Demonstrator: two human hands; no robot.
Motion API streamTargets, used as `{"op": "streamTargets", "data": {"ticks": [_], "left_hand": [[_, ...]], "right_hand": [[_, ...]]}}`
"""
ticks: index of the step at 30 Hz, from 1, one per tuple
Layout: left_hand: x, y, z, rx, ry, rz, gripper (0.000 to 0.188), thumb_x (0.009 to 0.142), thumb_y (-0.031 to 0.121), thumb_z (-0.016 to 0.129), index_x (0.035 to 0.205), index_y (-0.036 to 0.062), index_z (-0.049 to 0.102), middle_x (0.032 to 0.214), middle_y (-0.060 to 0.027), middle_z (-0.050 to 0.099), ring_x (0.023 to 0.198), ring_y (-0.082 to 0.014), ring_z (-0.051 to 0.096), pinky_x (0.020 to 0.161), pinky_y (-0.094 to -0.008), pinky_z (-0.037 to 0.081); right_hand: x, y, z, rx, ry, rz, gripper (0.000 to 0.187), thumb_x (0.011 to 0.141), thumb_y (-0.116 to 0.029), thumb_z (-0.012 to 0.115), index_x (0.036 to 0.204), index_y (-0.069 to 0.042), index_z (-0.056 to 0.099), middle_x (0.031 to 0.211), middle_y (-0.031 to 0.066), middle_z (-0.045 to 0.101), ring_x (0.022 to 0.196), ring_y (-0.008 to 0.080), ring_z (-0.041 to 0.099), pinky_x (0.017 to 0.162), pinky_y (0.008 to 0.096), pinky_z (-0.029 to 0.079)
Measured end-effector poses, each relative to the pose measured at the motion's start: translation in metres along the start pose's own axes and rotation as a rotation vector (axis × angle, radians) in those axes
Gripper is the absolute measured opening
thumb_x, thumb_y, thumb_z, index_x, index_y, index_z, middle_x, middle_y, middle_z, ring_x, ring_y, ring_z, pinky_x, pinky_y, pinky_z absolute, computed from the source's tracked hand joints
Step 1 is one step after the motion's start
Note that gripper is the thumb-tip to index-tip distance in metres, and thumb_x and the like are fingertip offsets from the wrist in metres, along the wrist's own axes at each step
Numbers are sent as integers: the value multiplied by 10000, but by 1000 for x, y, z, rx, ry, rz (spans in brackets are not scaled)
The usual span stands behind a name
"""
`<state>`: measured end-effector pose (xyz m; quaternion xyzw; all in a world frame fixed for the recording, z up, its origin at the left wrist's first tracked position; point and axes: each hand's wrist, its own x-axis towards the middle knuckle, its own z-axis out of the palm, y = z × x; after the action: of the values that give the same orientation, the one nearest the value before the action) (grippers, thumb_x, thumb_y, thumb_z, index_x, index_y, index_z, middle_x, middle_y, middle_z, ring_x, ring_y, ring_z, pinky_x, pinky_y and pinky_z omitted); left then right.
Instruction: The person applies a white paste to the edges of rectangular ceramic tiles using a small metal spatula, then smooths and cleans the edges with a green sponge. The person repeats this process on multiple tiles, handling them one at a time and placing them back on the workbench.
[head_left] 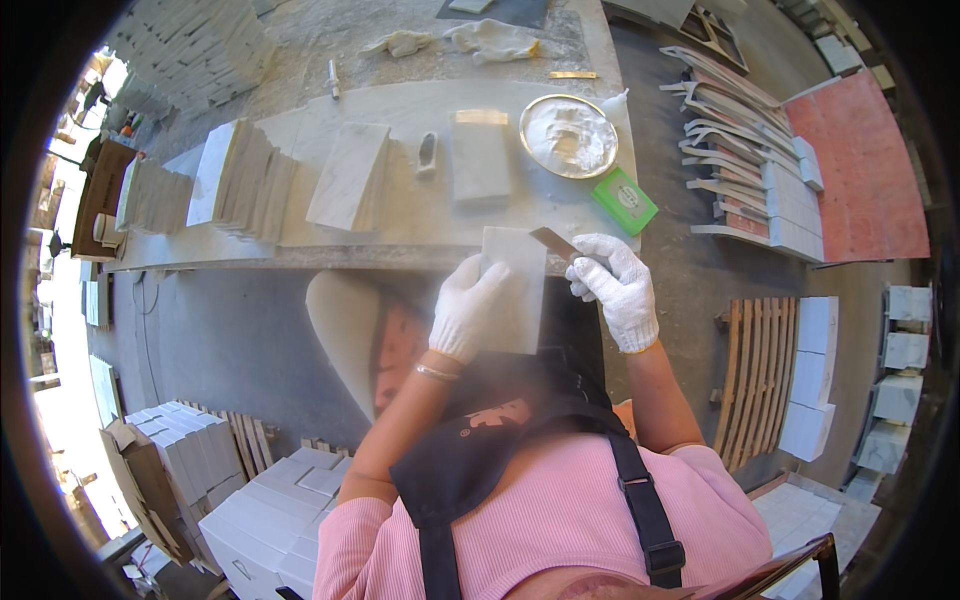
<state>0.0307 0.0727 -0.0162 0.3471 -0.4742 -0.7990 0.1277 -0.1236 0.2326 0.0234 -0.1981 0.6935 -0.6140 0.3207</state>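
Observation:
My left hand (pixel 468 305), in a white knit glove, grips a pale stone tile (pixel 520 300) by its left side, in front of the table's near edge. In my gloved right hand (pixel 617 288) is a flat metal scraper blade (pixel 553 243), its tip at the tile's upper right corner. Whether the blade touches the tile I cannot tell. On the table beyond lie a round tub of white paste (pixel 568 137), a green box (pixel 625 201) and a stack of marbled tiles (pixel 481 160). A small dark-topped tool (pixel 427 156) rests left of that stack.
More tile stacks (pixel 240 180) line the left of the table (pixel 290 225). White gloves (pixel 490 42) and a marker-like stick (pixel 333 80) lie farther back. A red board (pixel 860 165) and slatted racks stand at right. White boxes (pixel 275 520) and wooden pallets fill the lower left.

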Motion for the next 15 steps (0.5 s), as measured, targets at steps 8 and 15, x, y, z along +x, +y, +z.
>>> {"op": "streamTargets", "data": {"ticks": [8, 15], "left_hand": [[-3, 3, 2, -34, -20, -48, 330, 1005, 234, 687, 1226, -11, 680, 1007, -18, 694, 874, -92, 618, 761, -277, 517], [0, -1, 1, -30, -29, -58, 290, 1022, 251, 674, 1184, 12, 694, 972, 0, 685, 834, -82, 604, 734, -265, 504]], "right_hand": [[4, 12, 5, 91, -26, 26, 278, 1033, -135, 662, 1285, -21, 643, 915, 66, 713, 714, 107, 648, 653, 242, 531], [2, 11, 4, 150, -52, 60, 285, 1061, -186, 631, 1303, -37, 640, 836, 42, 675, 645, 79, 585, 586, 223, 476]]}}
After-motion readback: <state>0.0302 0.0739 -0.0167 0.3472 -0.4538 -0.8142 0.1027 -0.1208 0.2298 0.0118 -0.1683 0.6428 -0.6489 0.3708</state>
